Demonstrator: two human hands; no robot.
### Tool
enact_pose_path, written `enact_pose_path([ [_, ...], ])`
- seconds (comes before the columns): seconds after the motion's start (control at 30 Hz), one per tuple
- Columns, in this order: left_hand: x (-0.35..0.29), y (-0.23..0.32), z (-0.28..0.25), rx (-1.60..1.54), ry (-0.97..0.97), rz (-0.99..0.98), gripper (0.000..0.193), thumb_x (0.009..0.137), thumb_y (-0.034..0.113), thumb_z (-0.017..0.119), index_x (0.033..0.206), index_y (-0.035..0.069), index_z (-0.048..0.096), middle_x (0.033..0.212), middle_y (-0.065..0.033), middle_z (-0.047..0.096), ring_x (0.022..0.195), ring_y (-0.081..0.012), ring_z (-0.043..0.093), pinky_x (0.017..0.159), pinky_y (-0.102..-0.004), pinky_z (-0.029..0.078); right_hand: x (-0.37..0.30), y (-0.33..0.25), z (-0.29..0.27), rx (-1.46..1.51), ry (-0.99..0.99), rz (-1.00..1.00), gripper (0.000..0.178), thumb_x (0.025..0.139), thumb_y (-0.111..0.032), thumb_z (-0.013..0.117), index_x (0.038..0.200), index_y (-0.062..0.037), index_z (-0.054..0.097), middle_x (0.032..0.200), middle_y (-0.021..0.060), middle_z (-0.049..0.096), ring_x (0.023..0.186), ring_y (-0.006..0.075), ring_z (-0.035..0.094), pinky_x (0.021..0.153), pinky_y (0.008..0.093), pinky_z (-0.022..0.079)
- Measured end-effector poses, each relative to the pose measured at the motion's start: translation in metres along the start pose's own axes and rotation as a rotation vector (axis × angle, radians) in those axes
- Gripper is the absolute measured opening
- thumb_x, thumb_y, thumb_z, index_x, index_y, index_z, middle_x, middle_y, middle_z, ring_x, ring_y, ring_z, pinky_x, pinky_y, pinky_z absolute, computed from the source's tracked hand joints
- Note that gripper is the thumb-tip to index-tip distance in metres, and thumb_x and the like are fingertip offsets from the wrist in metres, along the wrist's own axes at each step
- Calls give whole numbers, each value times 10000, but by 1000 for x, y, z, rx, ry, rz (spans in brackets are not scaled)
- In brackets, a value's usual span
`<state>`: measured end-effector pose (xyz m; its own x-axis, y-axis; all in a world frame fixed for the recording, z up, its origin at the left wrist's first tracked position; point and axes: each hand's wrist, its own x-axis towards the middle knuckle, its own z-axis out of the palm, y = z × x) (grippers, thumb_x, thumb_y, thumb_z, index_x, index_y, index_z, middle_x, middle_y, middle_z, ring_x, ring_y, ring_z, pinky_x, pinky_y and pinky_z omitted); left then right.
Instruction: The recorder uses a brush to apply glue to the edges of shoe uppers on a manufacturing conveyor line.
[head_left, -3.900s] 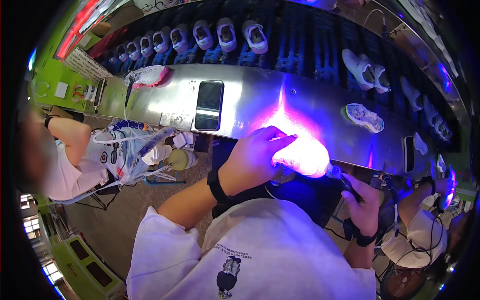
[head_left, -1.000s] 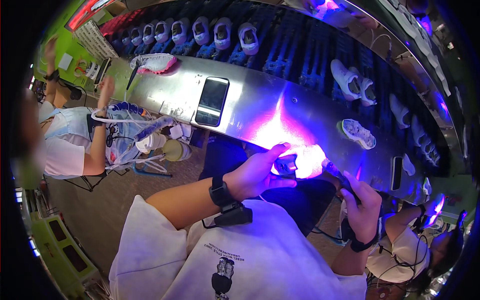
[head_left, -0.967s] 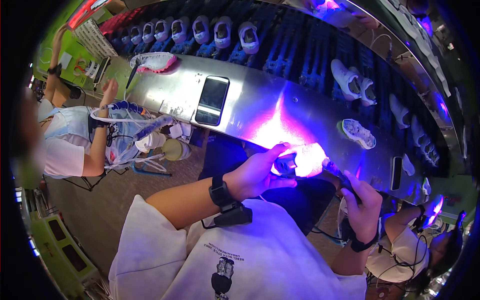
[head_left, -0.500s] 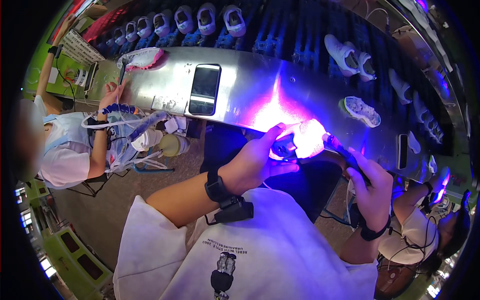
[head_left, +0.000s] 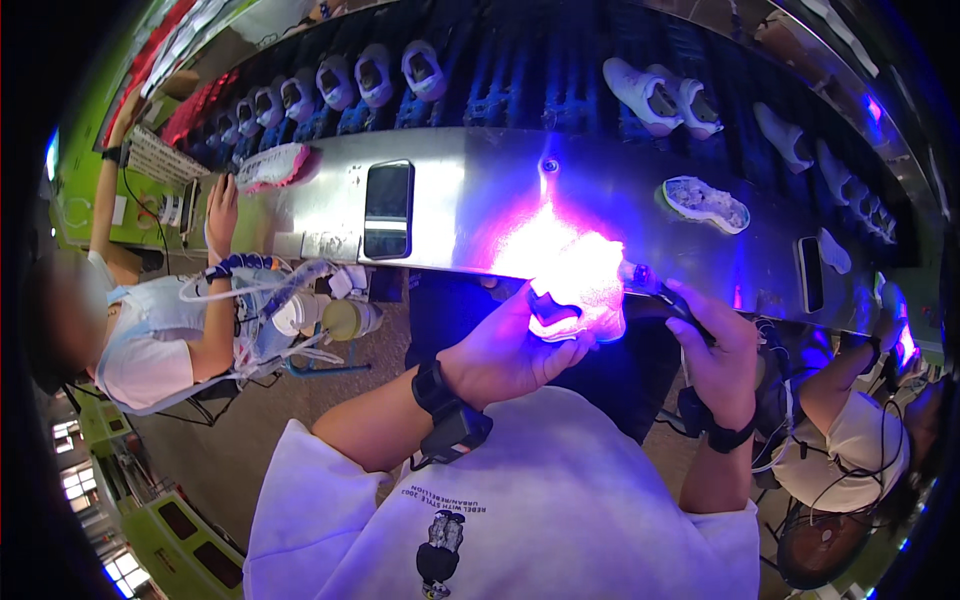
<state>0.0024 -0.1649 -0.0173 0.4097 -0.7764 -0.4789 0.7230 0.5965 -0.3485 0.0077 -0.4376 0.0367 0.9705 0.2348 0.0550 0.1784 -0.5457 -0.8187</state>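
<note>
My left hand (head_left: 513, 350) is closed round a shoe (head_left: 585, 285), with its dark opening toward me. Pink and violet glare washes out most of the shoe's surface. In my right hand (head_left: 717, 355) is a slim dark-handled tool (head_left: 655, 284), its tip at the shoe's right side. What kind of tool it is, and whether its tip touches the shoe, I cannot tell. The shoe is held at the near edge of the metal bench (head_left: 460, 230). Beyond my right hand, a pale shoe sole (head_left: 706, 204) lies on that bench.
Pale shoes (head_left: 423, 72) line the dark roller conveyor (head_left: 520, 80) behind the bench. Two phones (head_left: 388, 210) (head_left: 810, 274) lie on the metal. A co-worker (head_left: 150, 340) sits at left, one hand near a pink-edged sole (head_left: 272, 166); another person (head_left: 850, 450) works at right.
The shoe has turned in my left hand, and the tool has shifted slightly left with my right hand. The left co-worker's hand no longer shows a brush at the pink-edged sole.
</note>
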Motion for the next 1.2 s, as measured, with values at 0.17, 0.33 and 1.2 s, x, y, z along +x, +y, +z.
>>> enact_pose_path([
  [0.17,22,-11,6,-5,45,-56,471,999,406,575,1246,14,491,1171,-241,581,988,-274,668,784,-285,630,-5,21,-7,34,-6,12,439,808,16,722,1241,-36,678,1018,122,716,892,190,671,835,283,505],
  [0.33,27,-18,14,-53,6,-127,645,997,453,561,1394,-36,422,1155,-234,587,1003,-239,630,739,-257,617,-16,39,-11,47,-40,36,429,798,-1,734,1224,-32,684,1030,150,716,906,223,684,829,299,513],
  [1.2,-20,15,36,1516,-103,754,870,776,187,858,1487,-38,410,1424,-131,531,1316,-199,485,1121,-377,378,18,-42,-16,103,55,28,457,812,19,713,1263,-40,664,997,163,724,880,237,690,831,318,513],
])
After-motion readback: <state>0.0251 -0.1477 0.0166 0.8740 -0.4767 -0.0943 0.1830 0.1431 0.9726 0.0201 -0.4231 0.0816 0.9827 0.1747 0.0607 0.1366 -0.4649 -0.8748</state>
